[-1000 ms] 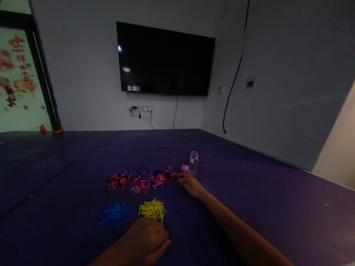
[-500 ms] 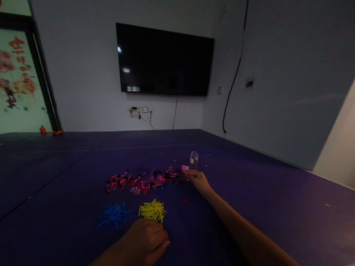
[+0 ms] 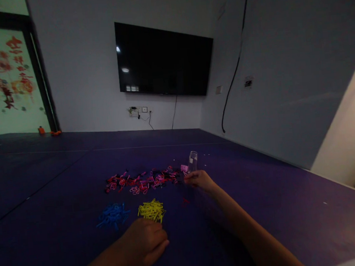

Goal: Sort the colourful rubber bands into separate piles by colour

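My right hand (image 3: 202, 181) is closed in a pinch just in front of a clear bottle (image 3: 193, 161). Whatever its fingertips hold is too small to make out. A small pink piece (image 3: 184, 168) lies beside the bottle, left of the fingertips. My left hand (image 3: 148, 242) rests with fingers curled inward, and its grip is hidden from view. Right above it is a pile of small yellow bands (image 3: 151, 210). To the left lies a pile of blue bands (image 3: 113, 214). Beyond these spreads a mixed heap of red, pink and black bands (image 3: 144, 181).
Everything lies on a wide purple surface (image 3: 265, 208). A few reddish bands (image 3: 186, 201) sit apart below my right hand. White specks (image 3: 204, 155) are scattered near the bottle. A television (image 3: 165, 59) hangs on the wall, and a black cable (image 3: 236, 63) runs down at right.
My right hand has drawn back slightly toward me and right, so more of the pink piece shows. My left hand stays in place.
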Tool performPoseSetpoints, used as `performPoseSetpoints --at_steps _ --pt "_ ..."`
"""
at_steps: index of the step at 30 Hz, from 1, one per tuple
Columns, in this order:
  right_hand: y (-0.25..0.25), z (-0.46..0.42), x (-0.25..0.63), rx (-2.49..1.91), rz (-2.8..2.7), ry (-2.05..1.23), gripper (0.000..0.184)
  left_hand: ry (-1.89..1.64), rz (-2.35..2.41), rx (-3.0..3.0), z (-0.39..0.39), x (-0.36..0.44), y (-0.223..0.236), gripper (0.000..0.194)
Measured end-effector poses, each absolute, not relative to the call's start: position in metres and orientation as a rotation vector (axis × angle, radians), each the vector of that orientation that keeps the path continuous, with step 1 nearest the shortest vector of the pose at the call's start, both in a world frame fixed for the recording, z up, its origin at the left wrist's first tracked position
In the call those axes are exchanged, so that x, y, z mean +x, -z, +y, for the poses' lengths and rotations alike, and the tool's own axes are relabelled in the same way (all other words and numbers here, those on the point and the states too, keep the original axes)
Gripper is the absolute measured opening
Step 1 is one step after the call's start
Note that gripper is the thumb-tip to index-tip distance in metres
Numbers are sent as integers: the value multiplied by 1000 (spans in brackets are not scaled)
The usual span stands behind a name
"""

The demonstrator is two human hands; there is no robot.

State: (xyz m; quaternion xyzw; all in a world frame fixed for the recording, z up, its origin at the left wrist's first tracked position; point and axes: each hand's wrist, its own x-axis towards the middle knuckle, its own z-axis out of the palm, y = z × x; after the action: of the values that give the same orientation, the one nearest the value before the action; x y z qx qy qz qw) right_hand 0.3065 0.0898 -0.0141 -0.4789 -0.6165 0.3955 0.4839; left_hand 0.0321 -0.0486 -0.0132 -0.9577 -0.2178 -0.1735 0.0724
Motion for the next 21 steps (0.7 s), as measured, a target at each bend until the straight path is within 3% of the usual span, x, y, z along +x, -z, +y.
performPoseSetpoints --at_steps 5,10,21 --pt "-7 69 304 -1258 -1892 -1187 22 493 -648 -2892 -47 32 13 20" --pt "-18 56 296 -1307 -2120 -1192 18 483 -660 -2867 -47 32 14 19" --pt "-21 55 290 -1362 -2018 -1115 13 495 -642 -2865 -48 31 11 19"
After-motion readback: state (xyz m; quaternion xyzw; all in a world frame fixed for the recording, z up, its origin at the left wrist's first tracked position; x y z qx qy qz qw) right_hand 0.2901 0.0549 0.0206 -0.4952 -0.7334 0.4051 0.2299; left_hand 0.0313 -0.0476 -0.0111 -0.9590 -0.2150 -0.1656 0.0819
